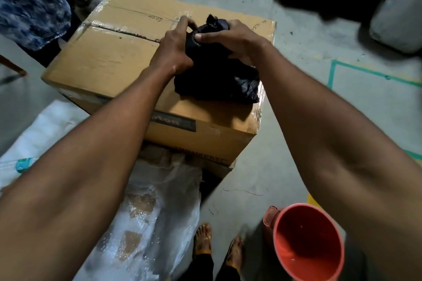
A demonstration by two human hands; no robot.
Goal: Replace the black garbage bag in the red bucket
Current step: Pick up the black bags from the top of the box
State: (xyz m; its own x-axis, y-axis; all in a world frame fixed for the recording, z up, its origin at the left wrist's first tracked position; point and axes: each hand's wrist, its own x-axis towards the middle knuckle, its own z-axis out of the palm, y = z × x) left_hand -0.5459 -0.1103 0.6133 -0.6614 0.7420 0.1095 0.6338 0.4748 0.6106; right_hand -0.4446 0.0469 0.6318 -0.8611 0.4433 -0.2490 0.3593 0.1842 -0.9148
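A crumpled black garbage bag [214, 77] lies on top of a large cardboard box [109, 61]. Both hands grip its bunched upper end: my left hand [175, 45] pinches it from the left, and my right hand [237, 39] holds it from the right with the thumb pressed across the plastic. The bag's top tuft sticks up between the hands. The red bucket [308, 242] stands on the floor at the lower right, beside my right forearm. It has no liner inside and its bare inner wall shows.
Clear plastic wrapping and bubble wrap [146, 217] lie on the floor left of my sandalled feet [219, 246]. A person in a blue patterned shirt [32, 2] stands at the upper left, with others' legs behind the box. A grey sack [397, 13] is at the upper right. Green floor tape [365, 70] runs to the right.
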